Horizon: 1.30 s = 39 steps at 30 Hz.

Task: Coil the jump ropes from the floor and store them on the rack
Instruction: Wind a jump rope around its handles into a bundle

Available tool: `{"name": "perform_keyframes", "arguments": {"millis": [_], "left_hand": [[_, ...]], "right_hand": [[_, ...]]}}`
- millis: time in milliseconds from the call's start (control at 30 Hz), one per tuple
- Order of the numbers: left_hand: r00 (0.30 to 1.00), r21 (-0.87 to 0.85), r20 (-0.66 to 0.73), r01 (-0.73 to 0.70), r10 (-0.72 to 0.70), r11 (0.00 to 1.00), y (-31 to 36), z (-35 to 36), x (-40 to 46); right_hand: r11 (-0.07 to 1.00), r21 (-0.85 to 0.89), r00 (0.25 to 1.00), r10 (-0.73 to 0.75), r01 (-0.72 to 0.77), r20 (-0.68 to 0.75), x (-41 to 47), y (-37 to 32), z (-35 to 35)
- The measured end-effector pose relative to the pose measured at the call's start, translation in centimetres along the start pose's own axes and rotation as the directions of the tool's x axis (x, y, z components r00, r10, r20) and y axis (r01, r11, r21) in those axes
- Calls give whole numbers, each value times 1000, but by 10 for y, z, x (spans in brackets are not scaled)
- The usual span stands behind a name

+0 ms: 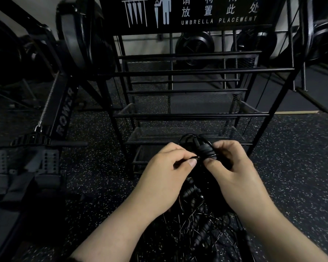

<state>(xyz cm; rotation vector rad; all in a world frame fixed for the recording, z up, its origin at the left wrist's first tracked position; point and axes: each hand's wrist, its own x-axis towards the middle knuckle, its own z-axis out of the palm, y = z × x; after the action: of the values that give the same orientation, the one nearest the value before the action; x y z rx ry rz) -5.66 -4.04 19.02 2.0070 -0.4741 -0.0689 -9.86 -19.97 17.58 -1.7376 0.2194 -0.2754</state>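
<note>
At frame centre, left hand [170,163] pinches the cord while right hand [229,161] grips the jump rope [206,150], apparently securing the coil before the rack [178,115].

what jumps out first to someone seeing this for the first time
Two bare hands meet at centre: the left hand pinches a thin cord while the right hand holds a black jump rope bundle. Behind stands a black wire rack, signed "UMBRELLA PLACEMENT"; tangled ropes lie on the floor below.

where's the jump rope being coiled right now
In the head view, the jump rope is low at centre, held between the left hand and right hand, just before the rack.
</note>
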Motion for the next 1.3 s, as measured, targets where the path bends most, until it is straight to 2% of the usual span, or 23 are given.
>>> {"name": "perform_keyframes", "arguments": {"millis": [233,400,600,667,833,1000,1067,1133,1200,1300], "left_hand": [[999,34,4,-36,35,999,2,0,-4],[999,13,45,-6,6,1000,0,-7,0],[994,136,99,32,-46,990,-1,-8,3],[995,161,76,51,-64,986,-2,-7,2],[995,78,9,94,-95,993,0,-4,-2],[993,-87,-51,103,-108,991,-2,-8,-1],[995,-41,-81,49,-52,998,1,-6,-3],[985,78,-155,-66,77,995,1,-1,-5],[965,200,-159,-173,207,964,0,5,-7],[942,303,-176,-225,286,926,-5,12,-7]], "right_hand": [[1000,-2,1000,-14,14,-8,1,-1,0],[999,-12,999,-50,51,20,-2,-4,-1],[997,-47,998,-58,59,28,-4,-4,0],[995,-73,997,-60,62,39,-4,-4,1],[993,-91,997,-65,68,36,-4,-4,1],[995,-62,997,-73,75,36,-3,-4,2],[997,-44,997,-66,68,32,-3,-4,3],[998,-27,998,-65,65,13,-2,-4,3],[997,-11,997,-74,74,-20,-1,-5,0],[997,-11,997,-78,77,-25,-1,-7,-1]]}}
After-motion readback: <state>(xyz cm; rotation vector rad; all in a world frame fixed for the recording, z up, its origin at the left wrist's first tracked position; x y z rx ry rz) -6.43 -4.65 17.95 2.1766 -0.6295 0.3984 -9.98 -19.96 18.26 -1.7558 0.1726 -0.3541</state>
